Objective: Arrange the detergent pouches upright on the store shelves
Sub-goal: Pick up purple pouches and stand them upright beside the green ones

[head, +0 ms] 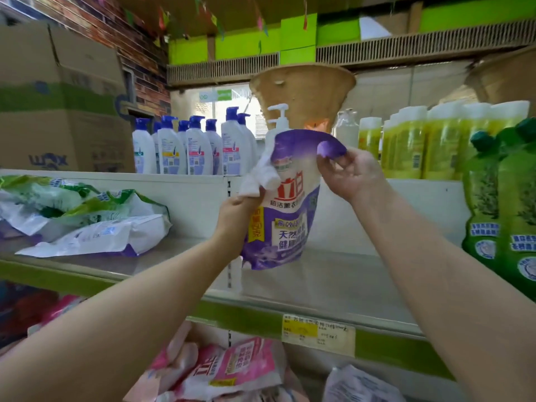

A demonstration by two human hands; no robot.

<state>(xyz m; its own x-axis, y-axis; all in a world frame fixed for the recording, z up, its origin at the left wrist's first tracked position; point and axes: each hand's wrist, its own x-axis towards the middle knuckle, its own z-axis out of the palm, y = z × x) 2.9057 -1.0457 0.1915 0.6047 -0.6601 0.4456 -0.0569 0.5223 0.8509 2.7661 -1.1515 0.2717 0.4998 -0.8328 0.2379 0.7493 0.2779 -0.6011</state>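
A person held 1 purple detergent pouch upright in the air above the middle shelf. The left hand clamped a white cloth against its side while the right hand pinched its folded top corner.

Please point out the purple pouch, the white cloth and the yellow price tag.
purple pouch (285, 221), head view, on its printed front.
white cloth (262, 177), head view, on the folds above the left hand (236, 210).
yellow price tag (300, 329), head view, on its yellow part.
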